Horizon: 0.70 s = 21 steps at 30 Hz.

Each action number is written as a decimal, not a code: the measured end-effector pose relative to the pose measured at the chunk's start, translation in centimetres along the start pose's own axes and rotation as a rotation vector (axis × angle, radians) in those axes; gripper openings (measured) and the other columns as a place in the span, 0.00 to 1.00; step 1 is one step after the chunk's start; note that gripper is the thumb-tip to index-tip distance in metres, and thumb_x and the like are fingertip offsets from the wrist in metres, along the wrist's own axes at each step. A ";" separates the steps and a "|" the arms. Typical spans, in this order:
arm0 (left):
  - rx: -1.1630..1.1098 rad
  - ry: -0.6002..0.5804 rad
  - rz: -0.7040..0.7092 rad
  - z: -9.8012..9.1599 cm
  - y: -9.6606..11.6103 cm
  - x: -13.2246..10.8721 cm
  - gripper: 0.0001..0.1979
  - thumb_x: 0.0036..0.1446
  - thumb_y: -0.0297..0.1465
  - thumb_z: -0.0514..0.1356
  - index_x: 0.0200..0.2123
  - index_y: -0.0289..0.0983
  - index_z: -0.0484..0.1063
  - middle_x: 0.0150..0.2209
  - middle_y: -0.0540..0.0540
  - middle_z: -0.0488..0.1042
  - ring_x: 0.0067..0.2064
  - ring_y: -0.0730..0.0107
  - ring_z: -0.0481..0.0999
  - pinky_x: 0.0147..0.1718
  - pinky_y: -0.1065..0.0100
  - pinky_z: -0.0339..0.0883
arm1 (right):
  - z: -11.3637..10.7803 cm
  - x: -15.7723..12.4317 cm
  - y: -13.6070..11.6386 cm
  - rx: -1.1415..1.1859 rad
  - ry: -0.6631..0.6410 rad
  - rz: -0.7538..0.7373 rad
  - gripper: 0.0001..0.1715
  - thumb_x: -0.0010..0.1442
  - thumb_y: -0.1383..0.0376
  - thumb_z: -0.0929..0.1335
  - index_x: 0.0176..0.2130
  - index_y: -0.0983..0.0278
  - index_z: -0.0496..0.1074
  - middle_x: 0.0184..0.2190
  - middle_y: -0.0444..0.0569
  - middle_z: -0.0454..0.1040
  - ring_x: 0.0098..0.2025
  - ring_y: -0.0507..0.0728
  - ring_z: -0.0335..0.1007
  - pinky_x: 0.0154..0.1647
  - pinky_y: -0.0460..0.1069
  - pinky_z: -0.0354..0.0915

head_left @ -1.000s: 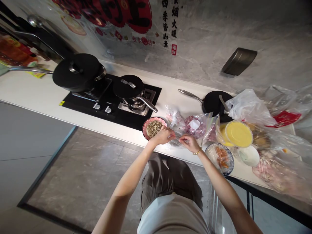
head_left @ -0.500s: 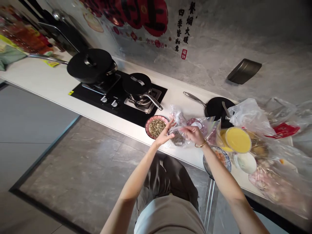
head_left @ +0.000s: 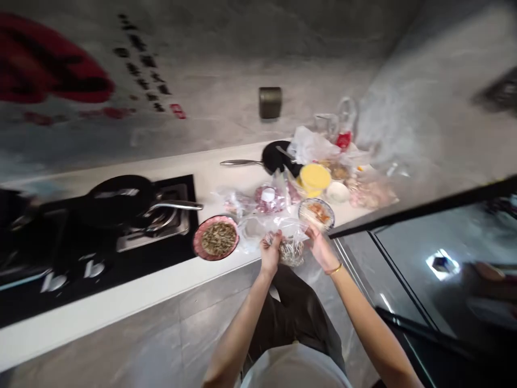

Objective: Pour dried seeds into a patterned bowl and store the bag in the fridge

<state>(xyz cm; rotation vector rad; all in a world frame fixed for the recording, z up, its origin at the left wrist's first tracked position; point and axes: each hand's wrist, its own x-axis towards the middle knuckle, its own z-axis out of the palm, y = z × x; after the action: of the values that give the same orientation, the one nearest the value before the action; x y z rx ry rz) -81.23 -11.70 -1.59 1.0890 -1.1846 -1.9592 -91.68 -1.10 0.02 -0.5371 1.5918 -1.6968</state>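
Between my hands is a clear plastic bag with small pale-brown dried pieces in it; their kind is not plain. My left hand is closed on the bag's left side, thumb on top. My right hand has its fingertips at the bag's upper right edge, and motion blur softens them. To the left, a pink-rimmed bowl holds greenish-brown dried bits. Behind the hands lie a bag of reddish pieces with a white round spot and another clear bag.
A black pan stands at the back. Right of the hands are a patterned bowl with orange bits, a yellow-lidded tub, a white bowl and a plastic bag. The stove with a lidded pot is at left.
The view has swung to the right. The bag of dried pieces has been lifted off the counter to its front edge. My left hand has gone from spread fingers to gripping the bag.
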 end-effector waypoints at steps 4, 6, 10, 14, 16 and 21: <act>0.115 -0.228 0.013 5.5 -2.1 -4.0 0.17 0.51 0.42 0.60 0.20 0.37 0.65 0.21 0.52 0.68 0.25 0.75 0.68 0.29 0.72 0.63 | -2.5 -6.6 2.1 -0.101 0.359 -0.069 0.25 0.49 0.46 0.69 0.40 0.60 0.73 0.37 0.48 0.75 0.41 0.57 0.70 0.43 0.51 0.65; 0.181 -0.331 0.010 8.6 -3.4 -6.7 0.16 0.52 0.42 0.59 0.22 0.37 0.66 0.22 0.51 0.70 0.26 0.73 0.69 0.29 0.71 0.64 | -4.0 -8.7 3.0 -0.099 0.660 -0.079 0.22 0.55 0.47 0.65 0.30 0.62 0.71 0.27 0.45 0.72 0.31 0.54 0.67 0.35 0.48 0.64; 0.301 -0.507 -0.027 14.3 -7.1 -11.3 0.16 0.51 0.44 0.60 0.24 0.37 0.67 0.23 0.51 0.70 0.27 0.73 0.69 0.29 0.72 0.63 | -9.8 -12.5 4.5 -0.055 1.037 -0.088 0.25 0.56 0.46 0.64 0.22 0.64 0.66 0.20 0.43 0.66 0.24 0.51 0.59 0.27 0.46 0.60; 0.355 -0.721 -0.284 21.2 -12.5 -14.8 0.20 0.48 0.48 0.61 0.23 0.35 0.66 0.20 0.52 0.66 0.24 0.75 0.66 0.26 0.73 0.61 | -18.5 -17.3 5.9 -0.066 1.234 -0.066 0.25 0.54 0.46 0.65 0.20 0.63 0.67 0.19 0.43 0.66 0.23 0.52 0.60 0.26 0.47 0.59; 0.374 -0.782 -0.383 25.4 -15.9 -16.8 0.22 0.47 0.49 0.61 0.20 0.35 0.65 0.19 0.52 0.65 0.22 0.75 0.65 0.26 0.72 0.61 | -23.5 -19.8 6.3 -0.116 1.295 -0.068 0.25 0.54 0.47 0.65 0.19 0.63 0.67 0.18 0.43 0.66 0.23 0.52 0.60 0.27 0.48 0.60; 0.516 -0.885 -0.238 36.5 -24.0 -23.1 0.23 0.51 0.50 0.57 0.19 0.36 0.65 0.21 0.50 0.69 0.28 0.73 0.70 0.34 0.70 0.65 | -36.4 -25.8 6.0 -0.214 1.458 -0.138 0.27 0.55 0.48 0.64 0.14 0.61 0.64 0.16 0.44 0.65 0.23 0.54 0.62 0.28 0.50 0.62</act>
<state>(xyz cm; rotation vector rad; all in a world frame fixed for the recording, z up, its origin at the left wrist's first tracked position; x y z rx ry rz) -103.55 32.17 -5.75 0.5672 -2.1957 -2.4951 -100.42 42.55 -6.38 0.7587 2.7299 -2.1360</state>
